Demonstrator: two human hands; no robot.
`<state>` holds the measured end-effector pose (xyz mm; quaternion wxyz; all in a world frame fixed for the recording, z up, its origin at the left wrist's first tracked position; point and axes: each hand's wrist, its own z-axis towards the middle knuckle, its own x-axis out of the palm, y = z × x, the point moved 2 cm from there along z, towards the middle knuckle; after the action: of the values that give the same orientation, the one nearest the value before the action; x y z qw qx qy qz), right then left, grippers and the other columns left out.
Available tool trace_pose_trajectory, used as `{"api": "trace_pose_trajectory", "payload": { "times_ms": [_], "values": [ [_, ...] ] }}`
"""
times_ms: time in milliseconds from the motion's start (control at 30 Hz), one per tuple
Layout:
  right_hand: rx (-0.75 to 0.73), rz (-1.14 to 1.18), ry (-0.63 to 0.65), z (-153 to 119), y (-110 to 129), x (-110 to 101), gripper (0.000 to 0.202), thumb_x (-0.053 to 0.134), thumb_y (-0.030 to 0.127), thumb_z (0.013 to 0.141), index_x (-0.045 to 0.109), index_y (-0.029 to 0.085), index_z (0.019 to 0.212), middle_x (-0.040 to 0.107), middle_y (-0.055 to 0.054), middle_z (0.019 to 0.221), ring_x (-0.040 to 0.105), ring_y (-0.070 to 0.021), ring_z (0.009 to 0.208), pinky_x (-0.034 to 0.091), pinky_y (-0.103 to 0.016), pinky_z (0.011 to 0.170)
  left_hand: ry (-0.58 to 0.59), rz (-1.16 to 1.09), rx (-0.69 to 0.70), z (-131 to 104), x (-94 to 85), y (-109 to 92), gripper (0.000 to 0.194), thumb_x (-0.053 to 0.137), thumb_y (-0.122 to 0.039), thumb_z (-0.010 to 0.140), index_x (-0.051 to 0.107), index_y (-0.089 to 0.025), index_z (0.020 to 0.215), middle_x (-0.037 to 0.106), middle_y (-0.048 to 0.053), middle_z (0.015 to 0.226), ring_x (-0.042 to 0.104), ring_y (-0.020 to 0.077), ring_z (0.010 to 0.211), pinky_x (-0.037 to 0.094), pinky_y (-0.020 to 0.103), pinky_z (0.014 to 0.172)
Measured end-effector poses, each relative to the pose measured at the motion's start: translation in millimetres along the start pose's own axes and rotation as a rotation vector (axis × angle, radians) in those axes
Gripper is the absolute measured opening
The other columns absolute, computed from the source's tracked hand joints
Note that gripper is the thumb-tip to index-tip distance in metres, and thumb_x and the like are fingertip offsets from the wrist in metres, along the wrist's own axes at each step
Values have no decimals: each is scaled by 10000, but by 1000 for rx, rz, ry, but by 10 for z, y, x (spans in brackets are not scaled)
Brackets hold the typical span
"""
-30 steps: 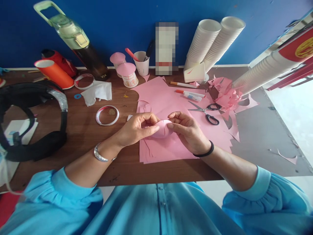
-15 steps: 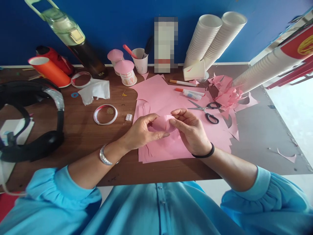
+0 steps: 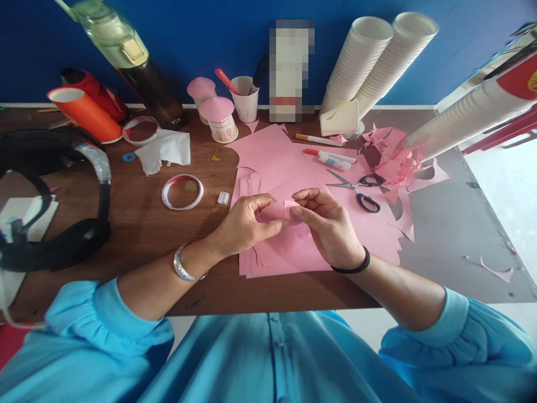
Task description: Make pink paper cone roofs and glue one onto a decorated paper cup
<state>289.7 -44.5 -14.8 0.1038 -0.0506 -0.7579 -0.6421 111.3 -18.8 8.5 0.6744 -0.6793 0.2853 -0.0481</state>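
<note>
A small curved piece of pink paper [image 3: 274, 211] is held between both hands, with its edges overlapping near the right fingers. My left hand [image 3: 247, 225] grips its left side between thumb and fingers. The thumb and fingertips of my right hand [image 3: 329, 226] pinch its right edge. Below the hands lie large pink paper sheets [image 3: 289, 257] on the brown table. Scissors [image 3: 358, 187] with black handles rest partly open on the sheets, right of my right hand. A glue tube [image 3: 334, 162] and a red-capped marker [image 3: 319, 153] lie behind them.
Two paper cups with pink cone tops [image 3: 222, 120] stand at the back beside a cup of pens [image 3: 246, 106]. Stacked white cups [image 3: 352, 61] lean on the blue wall. Crumpled pink scraps [image 3: 396, 159] lie right, a tape roll [image 3: 182, 192] and headphones [image 3: 94, 246] left.
The pink piece has tilted and shows a narrower face between my hands. Both hands keep their hold. The camera view has shifted slightly.
</note>
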Motion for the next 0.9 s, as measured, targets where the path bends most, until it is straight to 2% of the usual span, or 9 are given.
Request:
{"api": "trace_pose_trajectory", "payload": {
  "times_ms": [67,133,267,400,633,800,900],
  "values": [
    [23,-19,40,1,-1,3,360,813,487,811,685,241,1040,680,-6,898,619,-144,786,524,-291,722,14,14,3,-1,-14,6,207,744,-360,790,676,-165,787,612,-1,734,517,135,673,397,258,588],
    [48,-27,75,4,5,10,355,799,514,814,704,225,997,685,-11,894,604,-141,774,494,-280,695,50,9,1,1,-20,9,200,743,-350,789,664,-168,766,616,1,728,542,148,693,423,265,614],
    [105,-40,105,15,18,18,363,815,522,786,678,186,785,604,20,705,500,-111,645,361,-263,590,107,30,14,7,-20,-13,181,747,-325,777,650,-175,748,622,4,737,567,162,723,450,278,654],
    [137,-66,107,24,31,7,375,828,514,748,668,176,726,547,34,646,417,-99,600,276,-271,558,138,59,42,5,-15,-47,158,744,-296,766,639,-184,729,627,7,751,591,178,761,479,302,715],
    [106,-91,157,14,63,3,259,770,409,790,680,176,721,599,14,684,459,-111,626,319,-280,590,181,80,58,-7,-15,-63,131,730,-267,772,638,-180,740,636,13,777,604,180,772,491,310,730],
    [101,-117,139,23,61,-32,335,781,449,815,658,170,677,534,30,638,418,-103,614,300,-278,582,202,86,24,-6,-41,-68,158,749,-299,767,653,-175,786,658,18,816,629,184,823,507,296,753],
    [80,-130,165,28,78,-52,400,702,512,903,693,165,705,562,14,667,437,-109,643,333,-279,610,213,83,-7,-7,-63,-61,172,762,-302,750,661,-176,810,671,18,831,641,195,853,515,291,757]
  ]
}}
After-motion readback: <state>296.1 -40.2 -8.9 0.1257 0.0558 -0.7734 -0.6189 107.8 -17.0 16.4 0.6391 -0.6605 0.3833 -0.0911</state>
